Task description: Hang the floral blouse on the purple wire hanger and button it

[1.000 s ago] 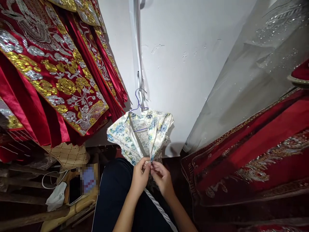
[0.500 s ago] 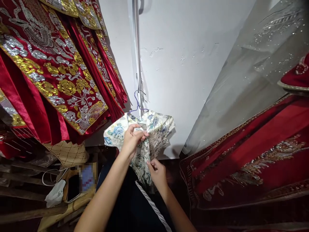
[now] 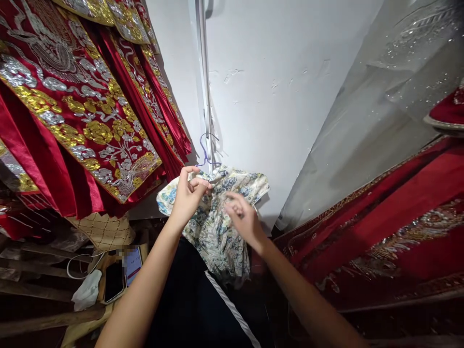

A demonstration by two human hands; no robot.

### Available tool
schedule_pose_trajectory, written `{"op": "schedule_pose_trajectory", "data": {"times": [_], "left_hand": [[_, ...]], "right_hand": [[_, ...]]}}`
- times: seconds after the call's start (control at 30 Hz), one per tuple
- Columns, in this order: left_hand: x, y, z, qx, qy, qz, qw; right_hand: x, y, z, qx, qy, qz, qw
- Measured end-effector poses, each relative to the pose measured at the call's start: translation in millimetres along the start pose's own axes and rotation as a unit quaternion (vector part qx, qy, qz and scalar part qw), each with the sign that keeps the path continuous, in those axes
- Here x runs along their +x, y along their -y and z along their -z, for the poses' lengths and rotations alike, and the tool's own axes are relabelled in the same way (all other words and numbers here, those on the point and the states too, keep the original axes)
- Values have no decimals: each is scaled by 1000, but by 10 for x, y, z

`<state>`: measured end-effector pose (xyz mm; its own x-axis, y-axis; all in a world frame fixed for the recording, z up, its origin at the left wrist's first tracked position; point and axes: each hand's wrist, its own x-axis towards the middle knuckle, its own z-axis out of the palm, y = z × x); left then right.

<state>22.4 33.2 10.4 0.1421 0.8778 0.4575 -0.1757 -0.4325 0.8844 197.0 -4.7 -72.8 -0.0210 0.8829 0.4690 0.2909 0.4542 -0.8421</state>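
Note:
A short-sleeved floral shirt (image 3: 221, 237), cream with blue and green print, hangs from a thin purple hanger (image 3: 203, 150). My left hand (image 3: 190, 193) pinches the front edge of the shirt just below the neck, its thumb and fingertips pressed together. Over the shirt's chest is my right hand (image 3: 242, 215), slightly blurred, with its fingers loosely bent and apart and no cloth visibly gripped. What lies beneath its fingertips is hard to make out. The shirt's front falls in creases below both hands.
Red garments with gold and silver sequins (image 3: 101, 130) hang at left. A sheer sparkly cloth (image 3: 344, 121) and red embroidered fabric (image 3: 391, 217) fill the right. A metal pole (image 3: 204, 63) runs down the white wall. Two phones (image 3: 114, 281) lie beside a quilted beige bag (image 3: 108, 229).
My right hand has left the lower front edge and moved up and right. The shirt's front now spreads flatter and wider below. My left hand has shifted slightly up and left, still pinching.

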Motion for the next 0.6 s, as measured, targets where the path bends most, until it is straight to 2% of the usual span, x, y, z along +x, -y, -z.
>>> {"op": "schedule_pose_trajectory", "data": {"times": [0.1,0.17,0.23,0.3,0.37,0.47,0.53,0.6], "left_hand": [[-22,-23,-6,28,24,-28,999],[-21,-43,15,60,14,-41,997],[-19,3,47,82,-3,-38,996],[-31,152,71,96,-9,-19,995],[-82,385,77,132,4,6,991],[-238,732,83,217,66,52,972],[-352,849,119,262,105,72,957],[-420,846,179,298,121,72,944]], "right_hand": [[564,416,148,-98,22,109,989],[807,573,172,-196,75,176,962],[917,633,153,-262,104,217,935],[932,652,114,-284,96,232,925],[912,681,84,-275,68,234,930],[913,751,131,-219,3,217,951],[940,767,262,-155,-37,191,969],[953,722,470,-72,-37,147,986]]}}
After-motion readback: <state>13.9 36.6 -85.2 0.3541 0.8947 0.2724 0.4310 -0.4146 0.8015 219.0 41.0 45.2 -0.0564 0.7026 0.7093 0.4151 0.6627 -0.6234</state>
